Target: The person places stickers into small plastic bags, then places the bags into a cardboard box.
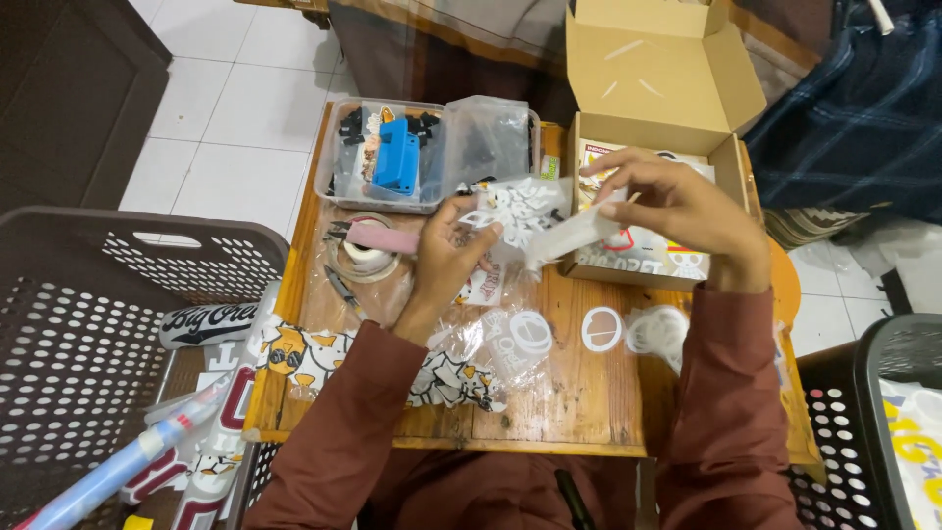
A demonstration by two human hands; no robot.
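Observation:
Above a small wooden table (579,393), both my hands hold one clear plastic packet with a white cut-out sticker (535,218) inside. My left hand (446,257) grips its left end with fingers curled around it. My right hand (677,208) pinches its right end, which is rolled or folded white (574,236). The right hand hovers over an open cardboard box (731,162) holding more stickers. Both arms wear rust-brown sleeves.
A clear plastic tub (339,196) with a blue part and black bits stands at the table's back. Tape rolls (368,257), pliers and loose stickers (603,329) lie on the wood. Perforated baskets flank the table: a dark one (88,334) left, a black one (873,422) right.

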